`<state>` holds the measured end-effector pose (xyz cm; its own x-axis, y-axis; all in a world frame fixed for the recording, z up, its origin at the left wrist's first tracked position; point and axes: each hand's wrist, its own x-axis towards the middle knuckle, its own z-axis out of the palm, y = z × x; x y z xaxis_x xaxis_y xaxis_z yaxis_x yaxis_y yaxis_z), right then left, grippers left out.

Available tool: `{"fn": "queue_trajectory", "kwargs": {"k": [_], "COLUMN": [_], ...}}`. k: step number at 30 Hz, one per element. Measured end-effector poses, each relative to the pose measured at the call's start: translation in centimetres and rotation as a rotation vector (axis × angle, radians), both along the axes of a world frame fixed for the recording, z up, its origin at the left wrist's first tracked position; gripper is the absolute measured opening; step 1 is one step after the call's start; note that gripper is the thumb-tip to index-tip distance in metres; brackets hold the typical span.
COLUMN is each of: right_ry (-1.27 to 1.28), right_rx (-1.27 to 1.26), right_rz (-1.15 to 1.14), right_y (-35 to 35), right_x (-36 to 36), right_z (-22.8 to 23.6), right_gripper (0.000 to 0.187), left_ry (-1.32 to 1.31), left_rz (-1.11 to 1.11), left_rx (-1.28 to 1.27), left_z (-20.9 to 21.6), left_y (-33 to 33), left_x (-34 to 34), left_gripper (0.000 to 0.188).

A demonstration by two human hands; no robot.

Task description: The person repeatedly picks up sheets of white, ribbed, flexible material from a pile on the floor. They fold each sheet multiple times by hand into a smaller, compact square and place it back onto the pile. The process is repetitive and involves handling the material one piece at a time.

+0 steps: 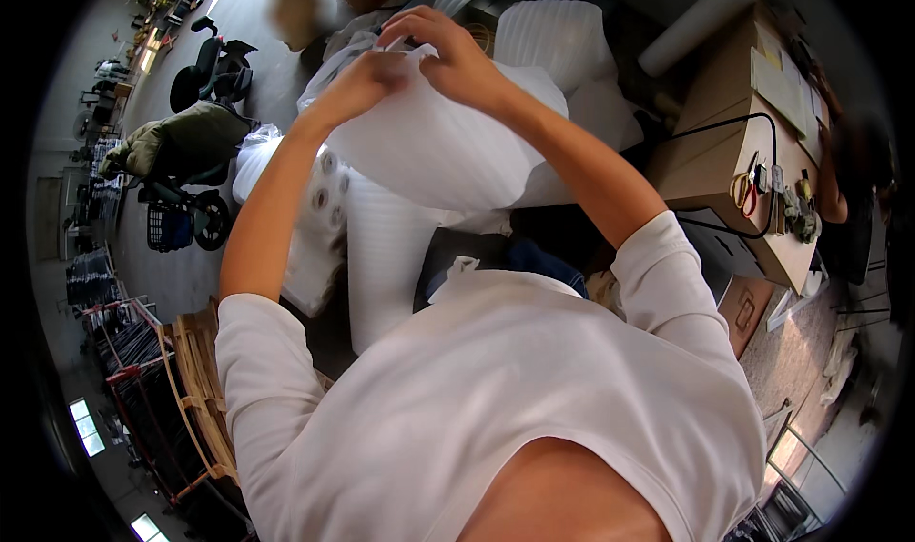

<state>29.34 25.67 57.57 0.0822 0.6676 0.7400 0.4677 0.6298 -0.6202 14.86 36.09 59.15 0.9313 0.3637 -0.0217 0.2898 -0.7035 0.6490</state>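
Note:
A large white bundle of foam sheet (429,151) bulges in front of me, its upper end gathered between my hands. My left hand (365,86) has its fingers curled in at that gathered edge; the fingertips are smeared by motion. From the right, my right hand (456,63) reaches over the same edge, its fingers bent and closed on the sheet, with the thumb below them. Crumpled clear plastic film (329,70) lies against the bundle's left side. Below stands a ribbed white foam roll (381,256), next to several wrapped rolls with round ends (322,199).
At right, a cardboard-topped table (710,151) bears scissors (746,191) and a bent black rod (774,151). Another person (853,189) is beyond it. A mobility scooter (195,151) with a green jacket stands left. More foam rolls (558,41) lie behind the bundle.

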Motion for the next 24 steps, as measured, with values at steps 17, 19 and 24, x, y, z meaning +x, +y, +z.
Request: {"fn": "queue_trajectory", "kwargs": {"k": [17, 19, 24], "right_ry": [-0.430, -0.454, -0.515], "right_rx": [0.231, 0.220, -0.296], "right_rz": [-0.187, -0.164, 0.012], "right_y": [-0.6, -2.3, -11.2], "right_x": [0.2, 0.4, 5.9], "right_z": [0.2, 0.2, -3.8], "right_gripper": [0.008, 0.010, 0.009], "left_ry": [-0.234, -0.243, -0.111], "left_rz": [0.220, 0.335, 0.549], "left_rx": [-0.407, -0.408, 0.050], "left_z": [0.5, 0.3, -1.1], "left_y": [0.1, 3.1, 13.4], "left_x": [-2.1, -4.5, -16.3], "left_gripper": [0.027, 0.028, 0.029]}}
